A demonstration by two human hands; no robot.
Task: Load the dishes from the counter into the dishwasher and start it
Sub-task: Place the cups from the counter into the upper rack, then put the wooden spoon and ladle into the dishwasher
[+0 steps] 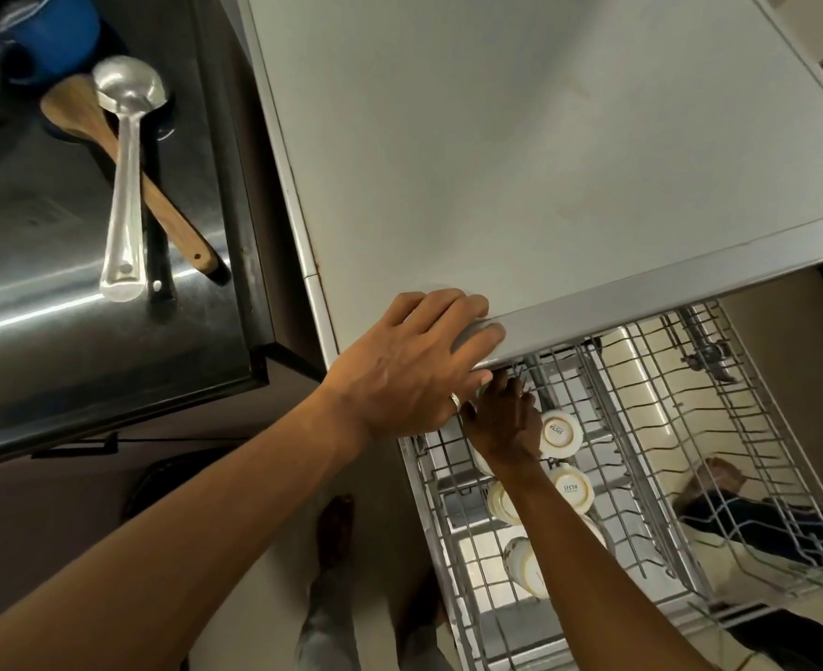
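The dishwasher's upper wire rack (641, 428) is pulled out below its grey top panel (520, 152). Several white cups lie upside down in the rack's left part, among them one (562, 433) beside my right wrist and another (571, 489) just below it. My left hand (414, 360) grips the panel's front edge, fingers on top and thumb beneath. My right hand (501, 418) reaches into the rack under that edge. It is in shadow, and its fingertips are hidden.
On the steel counter (36, 331) at the left lie a metal ladle (124, 186) and a wooden spatula (157, 205), with a blue pot (32, 36) behind them. The rack's right half holds only bare tines. My foot (336, 530) stands on the floor left of the rack.
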